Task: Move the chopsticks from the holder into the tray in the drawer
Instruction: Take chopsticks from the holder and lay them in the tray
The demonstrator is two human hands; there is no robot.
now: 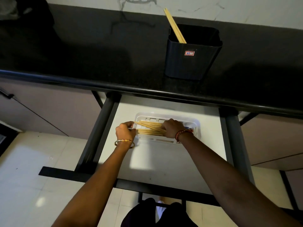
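A black holder (192, 61) stands on the dark counter with two pale chopsticks (174, 24) leaning out of it to the left. Below, in the open drawer (157, 161), lies a white slotted tray (193, 122). A bundle of several chopsticks (150, 127) lies lengthwise in the tray. My left hand (125, 131) grips the tray's left rim beside the bundle's left ends. My right hand (172, 128) is closed over the right half of the bundle and hides those ends.
The black counter edge (147, 90) overhangs the back of the drawer. Dark drawer rails (96, 138) run along both sides. A closed cabinet door with a handle (6, 94) is at the left. Pale floor tiles lie below.
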